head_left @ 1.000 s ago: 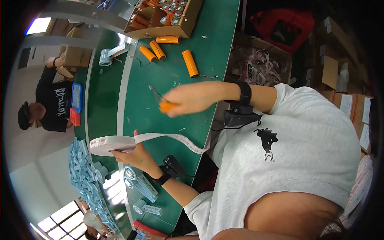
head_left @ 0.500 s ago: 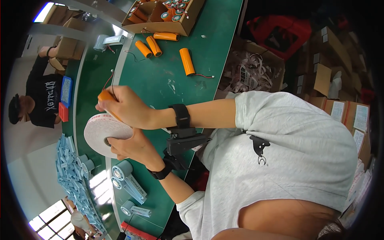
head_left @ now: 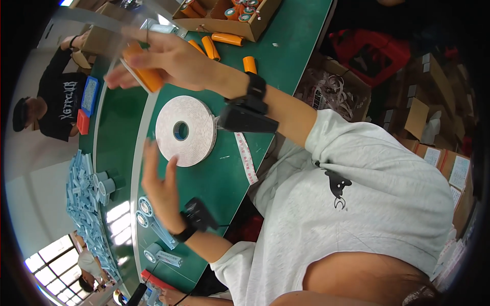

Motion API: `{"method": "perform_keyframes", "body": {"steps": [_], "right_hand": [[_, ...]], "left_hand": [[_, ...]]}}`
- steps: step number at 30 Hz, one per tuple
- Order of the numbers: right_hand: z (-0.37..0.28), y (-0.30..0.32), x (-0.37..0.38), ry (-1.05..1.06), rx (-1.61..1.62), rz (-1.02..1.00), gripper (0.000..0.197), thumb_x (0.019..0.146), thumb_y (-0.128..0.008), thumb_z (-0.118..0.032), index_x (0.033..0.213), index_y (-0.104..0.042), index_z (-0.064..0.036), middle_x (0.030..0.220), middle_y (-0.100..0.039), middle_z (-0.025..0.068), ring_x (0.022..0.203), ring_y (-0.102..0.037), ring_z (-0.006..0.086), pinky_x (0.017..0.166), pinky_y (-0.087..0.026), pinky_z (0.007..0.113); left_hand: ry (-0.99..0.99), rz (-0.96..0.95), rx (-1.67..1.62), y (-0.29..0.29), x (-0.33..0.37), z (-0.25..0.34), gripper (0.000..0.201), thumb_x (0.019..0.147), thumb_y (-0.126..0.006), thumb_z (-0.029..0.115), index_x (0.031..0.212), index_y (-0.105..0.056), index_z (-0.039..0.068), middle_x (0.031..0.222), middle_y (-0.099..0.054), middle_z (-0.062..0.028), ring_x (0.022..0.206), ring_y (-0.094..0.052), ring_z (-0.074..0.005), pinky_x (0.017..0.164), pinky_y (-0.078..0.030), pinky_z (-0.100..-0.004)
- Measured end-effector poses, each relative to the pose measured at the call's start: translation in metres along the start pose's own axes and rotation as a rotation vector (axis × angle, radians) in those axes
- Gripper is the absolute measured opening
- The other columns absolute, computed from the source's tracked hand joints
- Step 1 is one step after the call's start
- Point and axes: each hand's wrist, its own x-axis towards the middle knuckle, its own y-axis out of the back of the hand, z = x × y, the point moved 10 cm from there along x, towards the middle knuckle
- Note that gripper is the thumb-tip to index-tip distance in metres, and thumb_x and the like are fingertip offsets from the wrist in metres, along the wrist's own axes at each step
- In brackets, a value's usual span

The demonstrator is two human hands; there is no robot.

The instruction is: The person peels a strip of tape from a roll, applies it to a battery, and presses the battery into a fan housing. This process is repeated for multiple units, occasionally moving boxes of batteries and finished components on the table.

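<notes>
My right hand, at the top of the view and slightly blurred, holds an orange cylindrical battery between thumb and fingers. A pale strip runs along the battery's side. Below it, a large white roll of tape lies flat on the green table, its hollow core visible. A loose end of tape with red print stretches from near the roll toward my body. My left hand is open at the roll's lower edge, fingers spread and holding nothing. Black straps with small modules sit on both wrists.
A cardboard box of orange batteries stands at the top, with loose batteries beside it. Light-blue handheld fans lie below my left hand. Across the table are a heap of blue casings, a blue tray and a co-worker.
My left hand has let go of the tape roll, which now lies on the table. My right hand has moved up, away from the roll, still holding the battery. The loose tape end now shows.
</notes>
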Motion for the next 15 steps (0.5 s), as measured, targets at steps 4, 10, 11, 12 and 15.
{"method": "perform_keyframes", "body": {"steps": [4,10,11,12,15], "right_hand": [[0.014,-0.012,-0.040,-0.301,-0.054,-0.245,0.023,0.083,-0.053,-0.007,0.104,-0.051,0.0028,0.101,-0.060,0.0162,0.082,-0.060,0.0199,0.070,-0.048,0.028],[0.027,-0.029,-0.069,-0.237,-0.653,-0.509,0.029,0.067,-0.065,0.002,0.094,-0.056,0.0023,0.091,-0.063,0.0104,0.074,-0.057,0.0118,0.068,-0.046,0.024],[0.031,-0.038,-0.075,-0.242,-0.648,-0.520,0.029,0.067,-0.065,0.002,0.094,-0.056,0.0023,0.091,-0.063,0.0104,0.074,-0.057,0.0118,0.068,-0.046,0.024],[0.040,-0.046,-0.085,-0.302,-0.642,-0.529,0.030,0.065,-0.066,0.002,0.093,-0.055,0.0014,0.088,-0.063,0.0092,0.071,-0.056,0.0114,0.067,-0.046,0.024],[0.053,-0.063,-0.107,-0.424,-0.648,-0.546,0.032,0.061,-0.068,0.001,0.090,-0.055,-0.0002,0.080,-0.062,0.0067,0.065,-0.054,0.0105,0.064,-0.046,0.024]], "left_hand": [[0.049,-0.184,0.754,0.058,-0.061,-0.095,0.060,0.067,-0.069,0.016,0.120,-0.047,0.001,0.117,-0.050,-0.0204,0.105,-0.050,-0.0319,0.093,-0.035,-0.0321],[0.573,-0.204,0.282,0.029,-0.070,-0.096,0.052,0.066,-0.070,0.017,0.112,-0.053,0.000,0.112,-0.051,-0.0194,0.100,-0.046,-0.0341,0.092,-0.033,-0.0373],[0.649,-0.108,0.261,0.021,-0.072,-0.090,0.050,0.065,-0.071,0.015,0.109,-0.054,0.000,0.114,-0.050,-0.0193,0.101,-0.046,-0.0342,0.091,-0.033,-0.0373],[0.723,-0.010,0.237,0.022,-0.078,-0.091,0.047,0.064,-0.072,0.013,0.107,-0.056,0.000,0.116,-0.048,-0.0193,0.101,-0.045,-0.0343,0.090,-0.034,-0.0373],[0.401,0.103,0.199,0.032,-0.087,-0.069,0.039,0.064,-0.072,0.015,0.099,-0.060,0.001,0.118,-0.048,-0.0177,0.103,-0.046,-0.0338,0.090,-0.036,-0.0376]]}}
